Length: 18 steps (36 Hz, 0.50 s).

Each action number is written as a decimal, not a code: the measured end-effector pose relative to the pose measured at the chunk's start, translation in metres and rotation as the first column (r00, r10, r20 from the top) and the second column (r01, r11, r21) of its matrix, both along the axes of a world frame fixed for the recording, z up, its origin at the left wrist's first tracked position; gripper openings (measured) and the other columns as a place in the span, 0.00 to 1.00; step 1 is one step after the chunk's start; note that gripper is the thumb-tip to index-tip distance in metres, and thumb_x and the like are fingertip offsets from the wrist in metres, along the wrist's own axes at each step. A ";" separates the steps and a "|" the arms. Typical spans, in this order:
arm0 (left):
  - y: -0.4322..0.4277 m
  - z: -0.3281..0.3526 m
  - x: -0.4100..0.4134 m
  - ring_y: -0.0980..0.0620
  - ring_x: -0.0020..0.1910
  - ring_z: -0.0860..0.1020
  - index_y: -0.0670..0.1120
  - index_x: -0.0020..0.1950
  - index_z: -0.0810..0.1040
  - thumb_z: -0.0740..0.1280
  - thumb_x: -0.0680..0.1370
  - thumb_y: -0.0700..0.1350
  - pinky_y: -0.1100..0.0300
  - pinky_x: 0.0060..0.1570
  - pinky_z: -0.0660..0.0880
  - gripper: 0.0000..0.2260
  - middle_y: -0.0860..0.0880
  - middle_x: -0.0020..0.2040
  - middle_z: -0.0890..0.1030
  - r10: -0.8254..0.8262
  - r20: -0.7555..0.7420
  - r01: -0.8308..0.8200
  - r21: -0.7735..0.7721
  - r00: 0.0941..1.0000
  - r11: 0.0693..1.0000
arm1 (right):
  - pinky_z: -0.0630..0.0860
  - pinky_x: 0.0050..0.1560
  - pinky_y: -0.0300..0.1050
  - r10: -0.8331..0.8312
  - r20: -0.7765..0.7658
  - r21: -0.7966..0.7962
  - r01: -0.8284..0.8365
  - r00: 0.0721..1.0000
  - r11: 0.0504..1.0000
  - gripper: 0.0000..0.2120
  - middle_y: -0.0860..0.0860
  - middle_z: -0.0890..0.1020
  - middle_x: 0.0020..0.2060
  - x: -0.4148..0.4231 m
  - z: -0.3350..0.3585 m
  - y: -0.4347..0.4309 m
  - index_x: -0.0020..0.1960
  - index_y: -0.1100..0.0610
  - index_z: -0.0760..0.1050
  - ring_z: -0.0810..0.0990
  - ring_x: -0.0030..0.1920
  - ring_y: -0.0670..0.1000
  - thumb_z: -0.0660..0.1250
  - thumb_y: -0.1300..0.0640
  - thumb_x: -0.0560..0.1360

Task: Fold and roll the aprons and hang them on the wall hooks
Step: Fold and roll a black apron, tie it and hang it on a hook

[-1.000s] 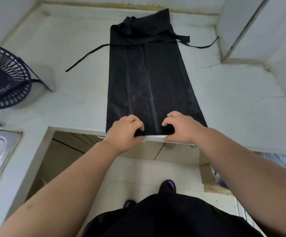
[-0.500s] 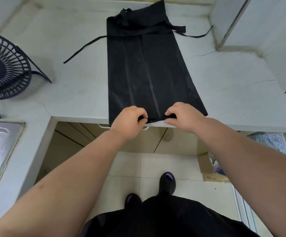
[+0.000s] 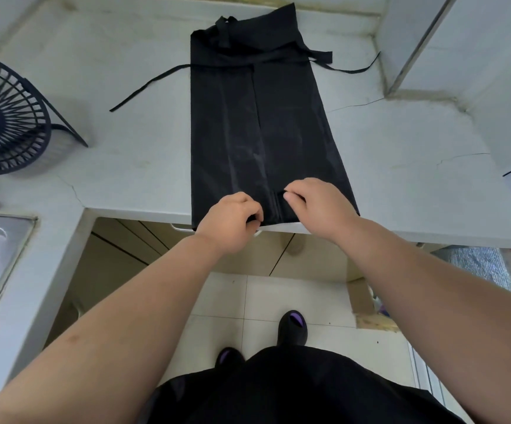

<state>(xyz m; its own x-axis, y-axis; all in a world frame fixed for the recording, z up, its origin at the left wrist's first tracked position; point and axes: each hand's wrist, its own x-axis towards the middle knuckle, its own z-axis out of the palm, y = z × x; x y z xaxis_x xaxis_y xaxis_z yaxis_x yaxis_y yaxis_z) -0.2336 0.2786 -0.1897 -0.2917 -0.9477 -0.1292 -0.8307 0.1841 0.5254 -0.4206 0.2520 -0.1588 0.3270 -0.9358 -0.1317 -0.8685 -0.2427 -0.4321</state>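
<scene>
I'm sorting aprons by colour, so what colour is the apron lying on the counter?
The apron is plain black, without pattern, seen in the head view.

The right grip [image 3: 318, 206] has moved away from the near edge of the bench [image 3: 144, 166] and farther onto the apron [image 3: 263, 133], its fingers now curled over a turned-up strip of hem. The left grip [image 3: 232, 221], which had been curled over the hem at that edge, now pinches it there. Between the two grips the hem, flat before, now shows narrow ridges.
</scene>
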 end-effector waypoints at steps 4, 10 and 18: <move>-0.001 -0.001 0.001 0.51 0.56 0.73 0.47 0.50 0.81 0.66 0.77 0.41 0.50 0.57 0.73 0.06 0.52 0.54 0.76 0.005 -0.015 -0.005 0.003 1.000 1.000 | 0.71 0.58 0.52 0.096 -0.174 0.190 -0.062 0.980 0.980 0.13 0.49 0.76 0.53 0.008 -0.002 0.002 0.58 0.49 0.78 0.76 0.54 0.55 0.56 0.51 0.81; 0.000 0.003 0.005 0.53 0.54 0.74 0.50 0.48 0.81 0.65 0.78 0.46 0.51 0.57 0.73 0.06 0.54 0.51 0.77 0.075 -0.052 -0.074 0.025 0.996 0.997 | 0.68 0.54 0.50 0.064 -0.191 0.252 -0.014 0.980 0.968 0.17 0.48 0.77 0.41 0.007 0.005 -0.002 0.41 0.53 0.77 0.75 0.46 0.54 0.55 0.47 0.80; 0.002 0.012 0.012 0.46 0.66 0.68 0.50 0.66 0.74 0.59 0.81 0.45 0.50 0.64 0.67 0.14 0.48 0.67 0.71 0.418 0.143 -0.403 -0.120 0.897 0.907 | 0.72 0.56 0.49 -0.278 -0.154 -0.066 0.271 0.948 0.960 0.20 0.54 0.75 0.62 -0.006 0.006 -0.016 0.69 0.51 0.69 0.75 0.59 0.58 0.58 0.62 0.78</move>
